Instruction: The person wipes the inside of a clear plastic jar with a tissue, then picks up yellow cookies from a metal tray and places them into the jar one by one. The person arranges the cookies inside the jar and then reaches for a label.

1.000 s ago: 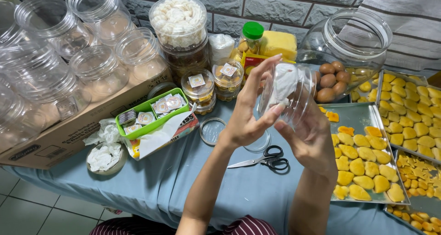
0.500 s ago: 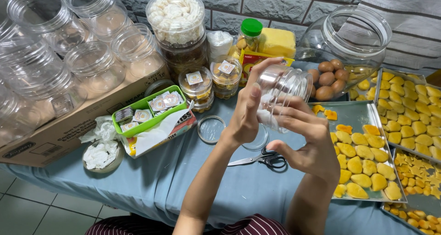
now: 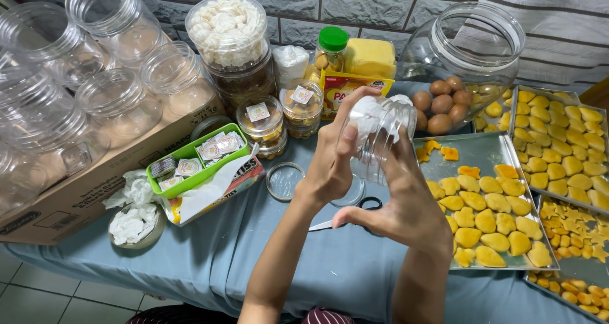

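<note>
I hold a small clear plastic jar point(image 3: 382, 137) tilted in front of me over the table. My right hand point(image 3: 406, 207) cups it from below and behind. My left hand point(image 3: 335, 156) reaches into its mouth, with a bit of white tissue inside the jar. Under my hands lie scissors point(image 3: 355, 213) and a clear round lid point(image 3: 285, 181) on the blue tablecloth point(image 3: 209, 260). A metal tray point(image 3: 482, 153) of yellow cookies sits right beside my right hand.
A cardboard box point(image 3: 95, 184) with several empty clear jars stands at the left. A green basket point(image 3: 193, 162) of labels, a tissue pack, filled cookie jars point(image 3: 228, 38), a large glass jar point(image 3: 457, 64) with brown balls and more cookie trays point(image 3: 558, 146) crowd the table.
The jar has moved lower and left and tilted more. My left hand, which was open beside the jar, now reaches into its mouth.
</note>
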